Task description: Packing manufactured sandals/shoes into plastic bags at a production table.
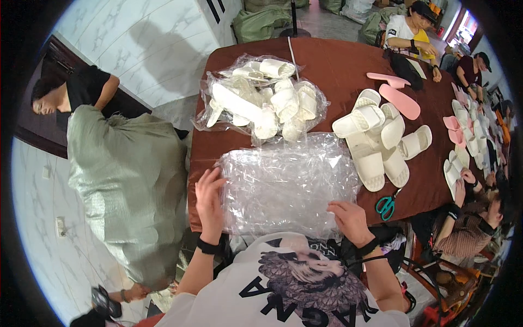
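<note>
A stack of clear plastic bags (pixel 289 182) lies flat at the table edge in front of me. My left hand (pixel 209 199) rests at the left side of the stack, fingers spread and slightly bent. At its lower right, my right hand (pixel 351 220) touches the plastic with loosely bent fingers and grips nothing visible. Beyond the bags is a heap of cream slippers in clear plastic (pixel 261 101). Loose cream slippers (pixel 376 136) are piled to the right, with pink slippers (pixel 400 102) behind them. Teal-handled scissors (pixel 385 207) lie near my right hand.
A brown cloth covers the table (pixel 332 60). To the left stands a large, full pale-green sack (pixel 128 191), with a person behind it. Several people sit along the right, near more slippers (pixel 468 128). A black bag (pixel 406 70) lies at the far right.
</note>
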Tool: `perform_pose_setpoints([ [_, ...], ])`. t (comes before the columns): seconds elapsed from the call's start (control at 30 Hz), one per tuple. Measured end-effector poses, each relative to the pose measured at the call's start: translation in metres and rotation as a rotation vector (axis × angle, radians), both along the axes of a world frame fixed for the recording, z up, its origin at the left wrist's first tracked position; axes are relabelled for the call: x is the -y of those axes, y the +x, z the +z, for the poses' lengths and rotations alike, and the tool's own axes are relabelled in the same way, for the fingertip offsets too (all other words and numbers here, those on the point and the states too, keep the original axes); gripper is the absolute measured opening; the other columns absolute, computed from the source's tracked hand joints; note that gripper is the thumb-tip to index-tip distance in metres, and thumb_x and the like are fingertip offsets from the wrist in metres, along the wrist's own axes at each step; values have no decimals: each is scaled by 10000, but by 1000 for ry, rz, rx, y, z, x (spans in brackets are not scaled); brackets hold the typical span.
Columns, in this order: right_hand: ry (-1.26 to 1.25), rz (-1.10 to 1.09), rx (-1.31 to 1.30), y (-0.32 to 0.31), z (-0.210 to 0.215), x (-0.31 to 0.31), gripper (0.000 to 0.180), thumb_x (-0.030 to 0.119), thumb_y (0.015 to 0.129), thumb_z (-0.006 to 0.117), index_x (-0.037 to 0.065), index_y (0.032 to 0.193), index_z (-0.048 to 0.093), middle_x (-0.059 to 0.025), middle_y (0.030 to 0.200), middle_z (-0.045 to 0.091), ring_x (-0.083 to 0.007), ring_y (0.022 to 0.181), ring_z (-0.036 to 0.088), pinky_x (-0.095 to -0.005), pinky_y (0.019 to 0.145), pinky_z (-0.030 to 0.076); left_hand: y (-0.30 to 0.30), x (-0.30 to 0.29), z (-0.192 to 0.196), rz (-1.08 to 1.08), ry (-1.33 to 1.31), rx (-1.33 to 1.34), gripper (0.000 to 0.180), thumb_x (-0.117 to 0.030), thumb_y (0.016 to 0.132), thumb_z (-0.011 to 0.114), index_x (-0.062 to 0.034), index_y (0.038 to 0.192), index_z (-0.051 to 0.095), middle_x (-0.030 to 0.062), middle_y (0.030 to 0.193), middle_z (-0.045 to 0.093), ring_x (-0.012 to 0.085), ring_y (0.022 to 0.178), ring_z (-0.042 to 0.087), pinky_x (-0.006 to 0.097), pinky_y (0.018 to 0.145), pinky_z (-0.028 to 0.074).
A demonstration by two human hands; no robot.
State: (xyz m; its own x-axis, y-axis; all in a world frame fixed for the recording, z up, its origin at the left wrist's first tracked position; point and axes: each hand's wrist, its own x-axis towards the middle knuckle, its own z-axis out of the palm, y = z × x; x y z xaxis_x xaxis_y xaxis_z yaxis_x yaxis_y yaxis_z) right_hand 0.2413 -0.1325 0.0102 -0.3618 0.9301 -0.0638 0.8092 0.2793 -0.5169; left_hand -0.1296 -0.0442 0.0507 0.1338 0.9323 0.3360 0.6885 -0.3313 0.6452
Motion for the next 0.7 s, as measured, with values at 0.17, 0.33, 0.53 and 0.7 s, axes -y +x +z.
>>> perform_pose_setpoints([
  [0.17,69,1,249,-50,-13,-43,750,256,732,756,233,1397,411,-126,1468,320,-381,1330,331,-596,1025,325,6,9,-69,-325,-266,-697,622,-408,774,706,-302,1351,501,71,1540,225,394,1424,120,711,1052,141],
  [0.33,-183,2,353,-43,-91,-56,856,408,693,781,280,1427,362,-133,1498,278,-385,1391,243,-681,1029,255,-6,-30,-150,-486,-469,-552,658,-497,739,727,-311,1337,527,94,1513,319,400,1410,196,752,1013,128],
  [0.53,-144,72,355,-29,-84,-47,792,406,711,767,260,1402,408,-139,1451,368,-389,1346,331,-674,1021,272,45,-116,-43,-224,-216,-441,287,-329,814,689,-131,1020,657,138,753,649,296,752,656,390,599,505],
  [0.7,-54,81,258,-34,-58,-41,768,452,749,723,225,1410,405,-146,1386,446,-381,1294,399,-575,1023,317,142,-182,-73,-87,59,-54,192,-259,816,682,-95,898,625,113,842,640,332,738,646,438,613,502],
])
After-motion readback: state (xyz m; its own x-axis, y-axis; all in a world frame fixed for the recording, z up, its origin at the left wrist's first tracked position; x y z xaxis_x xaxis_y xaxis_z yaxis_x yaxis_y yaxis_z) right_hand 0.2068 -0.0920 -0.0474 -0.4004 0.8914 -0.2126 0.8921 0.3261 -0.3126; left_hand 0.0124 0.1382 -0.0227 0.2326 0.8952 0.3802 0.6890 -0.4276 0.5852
